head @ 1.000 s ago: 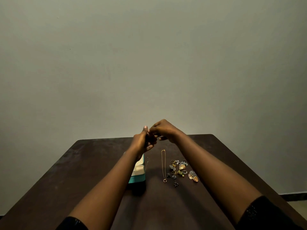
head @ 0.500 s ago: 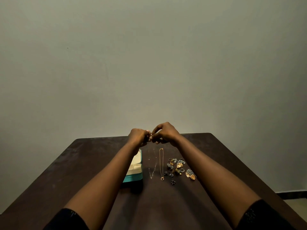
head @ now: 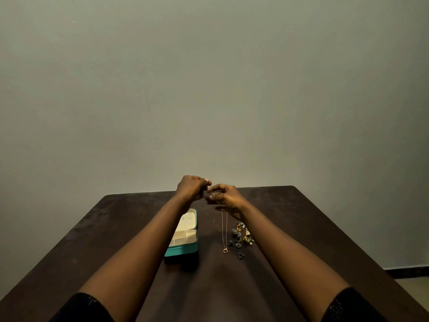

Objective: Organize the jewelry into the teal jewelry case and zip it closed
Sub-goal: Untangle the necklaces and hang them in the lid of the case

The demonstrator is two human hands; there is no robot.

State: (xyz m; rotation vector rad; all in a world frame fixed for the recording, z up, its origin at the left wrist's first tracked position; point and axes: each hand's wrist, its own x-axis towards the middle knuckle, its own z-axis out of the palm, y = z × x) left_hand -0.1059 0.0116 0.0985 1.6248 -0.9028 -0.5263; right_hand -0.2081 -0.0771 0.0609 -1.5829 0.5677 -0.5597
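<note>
Two hands are hovering above the tabletop, fingertips nearly meeting. The left hand and right hand are curling their fingers, but I cannot tell whether either grip is pinching anything. One teal jewelry case is lying open beside the left forearm. One gold necklace is lying stretched out beside one cluster of small pieces, too jumbled to count.

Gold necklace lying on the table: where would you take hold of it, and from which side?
Probably the ring pendant at the near end of the necklace, pinched from above, coming in from the left. It is thin and lies flat and straight, so the pendant offers the most to pinch; the jewelry pile crowds its right side.
</note>
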